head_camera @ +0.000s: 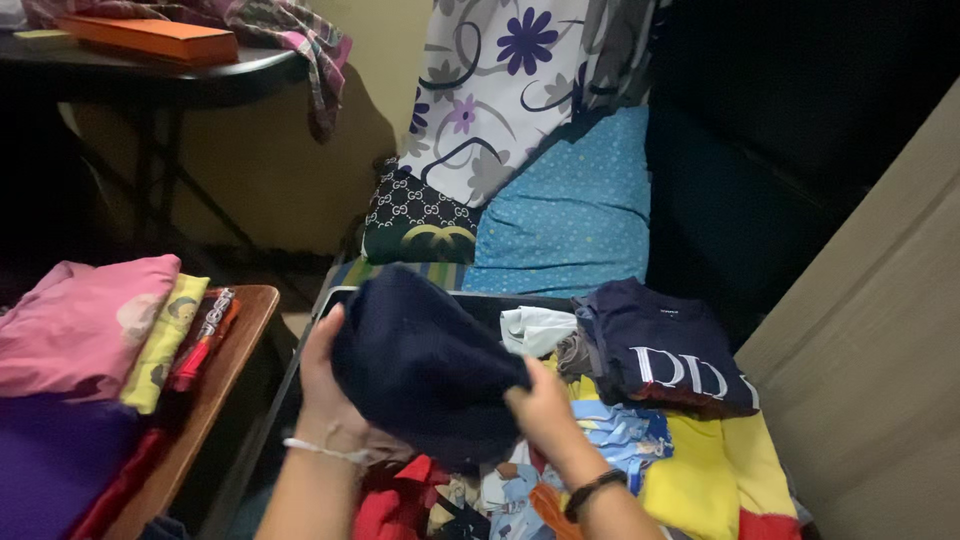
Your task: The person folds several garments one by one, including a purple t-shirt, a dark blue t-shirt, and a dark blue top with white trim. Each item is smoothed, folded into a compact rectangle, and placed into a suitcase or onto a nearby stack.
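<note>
Hands mid-fold, centre frame: left hand (pixel 330 385) fingers curled round edge of navy garment (pixel 425 365), right hand (pixel 540 405) pinching lower corner. Best: keep cloth taut, align edges above clothes heap (pixel 600 450), avoid snagging.

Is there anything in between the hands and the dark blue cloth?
No. The left hand and right hand both grip the dark blue cloth directly, above the pile of clothes.
</note>
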